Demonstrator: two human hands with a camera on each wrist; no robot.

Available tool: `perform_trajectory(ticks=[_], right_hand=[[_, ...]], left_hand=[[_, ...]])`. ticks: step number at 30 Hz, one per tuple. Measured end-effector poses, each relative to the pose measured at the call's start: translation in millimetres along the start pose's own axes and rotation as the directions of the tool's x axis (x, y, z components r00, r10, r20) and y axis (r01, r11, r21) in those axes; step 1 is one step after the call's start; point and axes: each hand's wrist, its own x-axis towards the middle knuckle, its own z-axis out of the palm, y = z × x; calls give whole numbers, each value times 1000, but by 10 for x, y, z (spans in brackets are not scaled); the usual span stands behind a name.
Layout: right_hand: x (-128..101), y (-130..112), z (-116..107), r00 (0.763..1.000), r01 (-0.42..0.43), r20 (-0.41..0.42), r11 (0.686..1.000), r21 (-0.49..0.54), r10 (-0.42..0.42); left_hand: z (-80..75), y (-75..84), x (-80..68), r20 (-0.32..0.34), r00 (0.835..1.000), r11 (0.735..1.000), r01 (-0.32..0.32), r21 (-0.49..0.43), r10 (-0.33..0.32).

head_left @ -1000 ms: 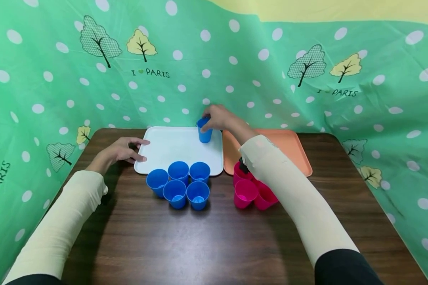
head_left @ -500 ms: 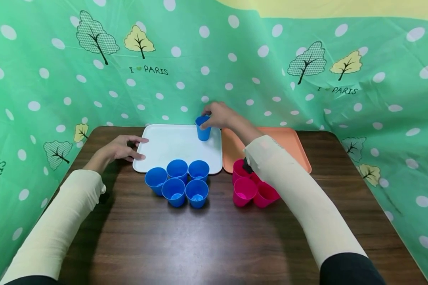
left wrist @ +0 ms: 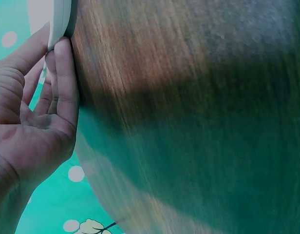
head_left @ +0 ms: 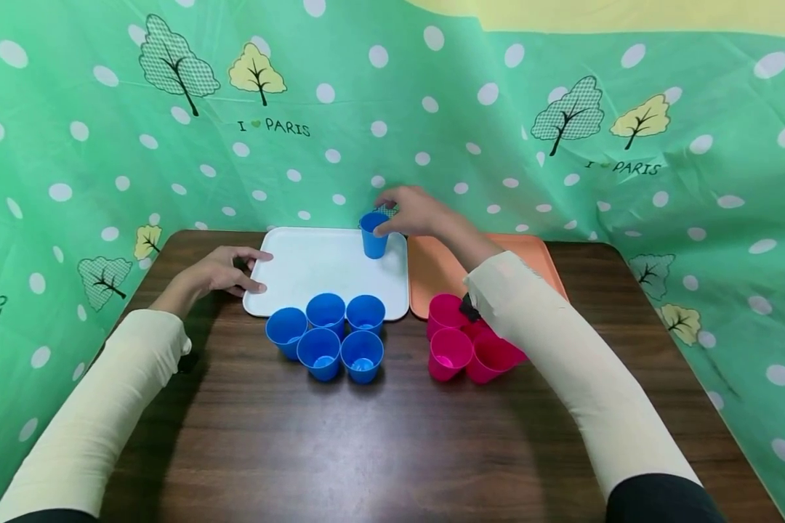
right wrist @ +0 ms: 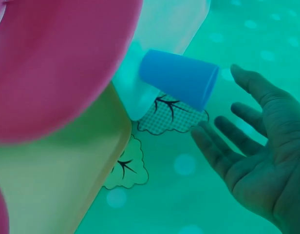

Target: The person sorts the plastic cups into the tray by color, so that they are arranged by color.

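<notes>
Right hand [head_left: 413, 211] now let go of the blue cup [head_left: 373, 234], fingers spread beside it, cup upright on the white tray's [head_left: 314, 265] far right corner, dark wood table [head_left: 340, 443], green dotted tree-print cloth [head_left: 105, 131] behind, left wrist view, left hand [left wrist: 35, 117] relaxed, fingertips touching the tray edge, right wrist view, palm open, apart from the cup.

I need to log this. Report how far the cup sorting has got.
Done: one blue cup stands on the white tray. In hand: the right hand is open beside it, while the left hand touches the tray's edge. Left: five blue cups and the pink cups sit on the table; the orange tray holds none.
</notes>
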Motion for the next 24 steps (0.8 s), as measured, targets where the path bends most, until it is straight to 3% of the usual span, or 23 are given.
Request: perform_trajectory(ticks=[11,24], right_hand=[[-227,18,-100,998,57,-10,998,-13,-57],[-488,-59,-46,994,106,16,994,37,-106]], left_hand=[[9,33,-20,-5,1000,1000,-2,-1,2],[22,0,-42,-3,1000,1000,-8,-26,8]])
